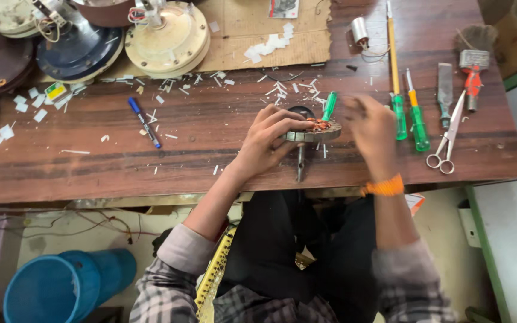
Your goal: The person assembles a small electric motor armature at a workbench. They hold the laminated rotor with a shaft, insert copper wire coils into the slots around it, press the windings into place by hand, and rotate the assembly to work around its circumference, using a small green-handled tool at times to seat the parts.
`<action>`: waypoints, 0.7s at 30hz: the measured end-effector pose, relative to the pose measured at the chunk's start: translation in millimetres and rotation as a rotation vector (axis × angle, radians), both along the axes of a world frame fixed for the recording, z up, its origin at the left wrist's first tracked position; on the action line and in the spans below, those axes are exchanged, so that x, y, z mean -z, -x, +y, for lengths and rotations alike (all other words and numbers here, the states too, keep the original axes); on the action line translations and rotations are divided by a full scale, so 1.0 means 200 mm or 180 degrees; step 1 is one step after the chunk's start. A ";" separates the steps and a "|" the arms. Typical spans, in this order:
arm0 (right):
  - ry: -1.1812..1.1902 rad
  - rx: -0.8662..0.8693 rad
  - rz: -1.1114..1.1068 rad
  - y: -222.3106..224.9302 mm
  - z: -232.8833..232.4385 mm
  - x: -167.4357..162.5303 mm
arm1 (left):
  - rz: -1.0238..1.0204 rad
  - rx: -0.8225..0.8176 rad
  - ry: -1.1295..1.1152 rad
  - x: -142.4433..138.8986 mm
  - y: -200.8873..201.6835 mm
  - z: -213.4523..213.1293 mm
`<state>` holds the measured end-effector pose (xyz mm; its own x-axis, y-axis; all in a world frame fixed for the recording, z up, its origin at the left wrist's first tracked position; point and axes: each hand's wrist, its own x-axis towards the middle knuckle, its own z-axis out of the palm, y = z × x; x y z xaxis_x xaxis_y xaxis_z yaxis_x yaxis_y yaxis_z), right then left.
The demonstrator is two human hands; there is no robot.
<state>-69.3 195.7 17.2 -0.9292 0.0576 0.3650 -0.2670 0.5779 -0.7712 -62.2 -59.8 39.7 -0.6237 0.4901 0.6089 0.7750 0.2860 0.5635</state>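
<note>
A round metal motor stator [320,133] with copper windings lies on the wooden bench [181,149], its shaft pointing toward me. My left hand [268,139] grips its left rim, fingers curled over the top. A green-handled tool [329,106] sticks up behind the stator. My right hand [371,128] is blurred just right of the stator, fingers bunched near the windings; whether it holds anything is unclear. An orange band [384,186] circles that wrist.
Two green screwdrivers [410,116], a chisel [444,90], scissors [446,140] and a red-handled tool [473,81] lie right. A blue pen [145,122] and paper scraps lie left. Fan motor housings [166,39] crowd the back left. A blue bucket [61,287] stands on the floor.
</note>
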 end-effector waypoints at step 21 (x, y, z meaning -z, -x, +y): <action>0.1475 -0.0294 0.1084 -0.62 -0.30 -0.51 | -0.0015 -0.0093 -0.0430 0.13 0.01 -0.12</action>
<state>53.8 135.4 118.8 -0.7726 0.2069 0.6002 -0.5776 0.1632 -0.7998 -63.6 -83.9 13.1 -0.6394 0.3855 0.6652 0.7647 0.2297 0.6020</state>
